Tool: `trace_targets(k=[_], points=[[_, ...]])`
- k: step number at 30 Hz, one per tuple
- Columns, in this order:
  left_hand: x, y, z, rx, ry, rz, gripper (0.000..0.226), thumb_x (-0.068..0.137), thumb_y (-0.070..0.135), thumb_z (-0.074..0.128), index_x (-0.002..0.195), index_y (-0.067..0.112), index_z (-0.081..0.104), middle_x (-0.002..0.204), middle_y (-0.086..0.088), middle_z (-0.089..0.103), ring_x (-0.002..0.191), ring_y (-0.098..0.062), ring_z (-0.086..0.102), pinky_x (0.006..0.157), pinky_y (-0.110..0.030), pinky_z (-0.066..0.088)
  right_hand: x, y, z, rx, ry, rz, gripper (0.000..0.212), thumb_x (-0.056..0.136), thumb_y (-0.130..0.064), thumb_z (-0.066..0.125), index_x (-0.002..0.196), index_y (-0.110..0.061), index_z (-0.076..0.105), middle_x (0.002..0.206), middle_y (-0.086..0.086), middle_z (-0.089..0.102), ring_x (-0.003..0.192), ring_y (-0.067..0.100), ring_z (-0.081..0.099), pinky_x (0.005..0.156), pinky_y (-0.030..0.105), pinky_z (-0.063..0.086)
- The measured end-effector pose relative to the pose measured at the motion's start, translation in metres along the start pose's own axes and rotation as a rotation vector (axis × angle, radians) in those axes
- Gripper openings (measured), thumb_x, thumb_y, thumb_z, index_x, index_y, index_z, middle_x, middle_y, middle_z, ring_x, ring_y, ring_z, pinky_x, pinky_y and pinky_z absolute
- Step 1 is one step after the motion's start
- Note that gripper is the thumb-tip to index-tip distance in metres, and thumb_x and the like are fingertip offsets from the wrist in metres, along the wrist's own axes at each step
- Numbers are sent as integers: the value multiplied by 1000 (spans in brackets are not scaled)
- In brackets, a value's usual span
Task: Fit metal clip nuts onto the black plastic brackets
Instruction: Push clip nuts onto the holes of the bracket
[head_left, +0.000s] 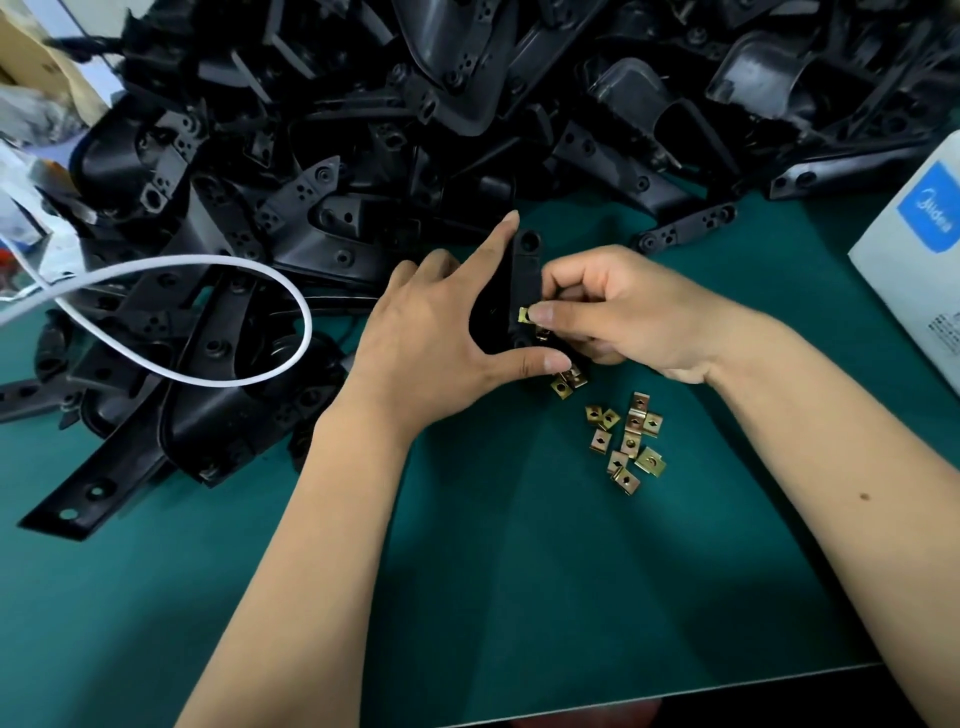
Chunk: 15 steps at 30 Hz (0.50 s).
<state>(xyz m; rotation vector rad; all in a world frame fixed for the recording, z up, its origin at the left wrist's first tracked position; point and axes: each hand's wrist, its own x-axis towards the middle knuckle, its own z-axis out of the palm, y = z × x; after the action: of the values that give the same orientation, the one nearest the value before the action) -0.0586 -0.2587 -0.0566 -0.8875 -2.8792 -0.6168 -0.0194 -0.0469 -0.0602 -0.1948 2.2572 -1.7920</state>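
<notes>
Brass clip nut (525, 315) — pinched by right hand (623, 317) | left hand (431, 332) grips bracket (519, 280)

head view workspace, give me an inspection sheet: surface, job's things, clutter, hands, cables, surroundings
surface: green mat, its near edge in view.
job's things: held black bracket upright between both hands; clip nut at its edge; loose clip nuts scattered on the mat, a few more under the hands; bracket pile across the back and left.
clutter: white Midea box at right.
hands: left hand holds the bracket, index finger straight along it; right hand pinches the clip nut against the bracket.
cables: white cable looped over the left brackets.
surroundings: cardboard and blurred items at far left.
</notes>
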Motion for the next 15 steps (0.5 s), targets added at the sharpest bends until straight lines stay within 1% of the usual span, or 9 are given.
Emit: trace_targets(k=[2,3,6,9,11,12,13,14,15], points=[[0,5,0,-41,16,-25,120,59,98,48,162,48,15,104,2,56,104,-23,54,98,-43,49,1,1,3,47,38,-17,27,104,-12,60,90,10,54,61,6,40,47,13,26,45,26,17],[0,7,-1,-60,35,-40,120,58,98,49,162,48,16,104,2,57,105,-23,56,96,-44,51,2,1,4,76,56,-25,26,103,-13,61,85,5,56,59,4,41,46,11,27,44,24,18],[0,11,-3,-9,95,-45,120,58,97,50,162,47,19,96,3,52,99,-22,57,88,-44,53,3,3,6,141,85,-36,25,102,-14,63,77,-8,61,52,-4,43,43,8,29,43,21,20],[1,11,-2,31,137,-69,119,60,99,48,162,46,18,96,3,52,99,-22,57,85,-41,52,5,3,11,177,133,-45,25,101,-18,65,78,-10,64,53,-4,42,45,9,27,43,22,19],[2,8,0,4,190,-107,116,64,99,47,162,45,17,105,0,58,102,-23,59,84,-38,51,8,2,14,211,235,-81,31,102,-28,65,81,-5,65,55,-7,40,47,9,28,44,24,19],[3,5,0,-22,221,-136,115,66,99,47,162,44,17,112,-1,61,106,-23,60,84,-35,48,11,1,15,170,318,-120,36,103,-34,64,85,-3,66,55,-9,41,47,8,31,44,24,23],[4,1,0,-65,255,-172,114,67,99,47,162,43,19,119,-1,63,112,-22,60,86,-31,44,12,1,15,41,423,-167,36,103,-37,62,87,-5,68,55,-10,44,48,8,37,45,25,30],[4,-4,-2,-123,291,-214,112,69,98,46,162,41,21,128,1,64,120,-19,59,89,-26,41,12,2,13,-169,527,-206,32,103,-39,60,88,-12,70,57,-10,50,50,9,44,50,27,37],[5,-9,-4,-188,329,-261,110,71,98,45,162,40,26,135,4,63,127,-16,56,92,-21,38,13,4,12,-393,594,-221,26,102,-39,60,90,-19,71,59,-8,56,54,10,50,54,30,40]])
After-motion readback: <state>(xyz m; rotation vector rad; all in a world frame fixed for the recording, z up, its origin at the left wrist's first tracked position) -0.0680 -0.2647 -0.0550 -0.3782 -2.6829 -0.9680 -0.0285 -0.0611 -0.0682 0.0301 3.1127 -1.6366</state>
